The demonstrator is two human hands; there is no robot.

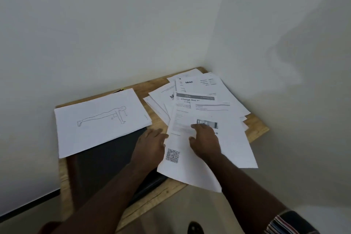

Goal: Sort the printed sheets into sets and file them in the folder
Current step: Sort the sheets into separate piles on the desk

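pressing down on the top sheet (199,150) of a loose, fanned pile of printed sheets (207,89), the right hand (206,143) lies flat with fingers spread, holding nothing in its grip. the left hand (152,143) rests just left of that, fingers relaxed and straight, at the sheet's left edge where it overlaps the dark folder (106,159); whether it pinches the edge i cannot tell. beyond the left hand, partly covering the folder, lies a separate sheet with a line drawing of a push-up figure (100,119), seemingly a set already begun.

paper like this is probably light, thin and floppy, and slides easily over its neighbours, so a flat palm likely drags several at once. taking one sheet is best done at a free corner or at the near edge that overhangs the counter (256,129), lifting it clear.

the counter is a small wooden top, pushed into a corner of plain pale walls (114,24). the folder looks smooth, so sheets may slip on it.
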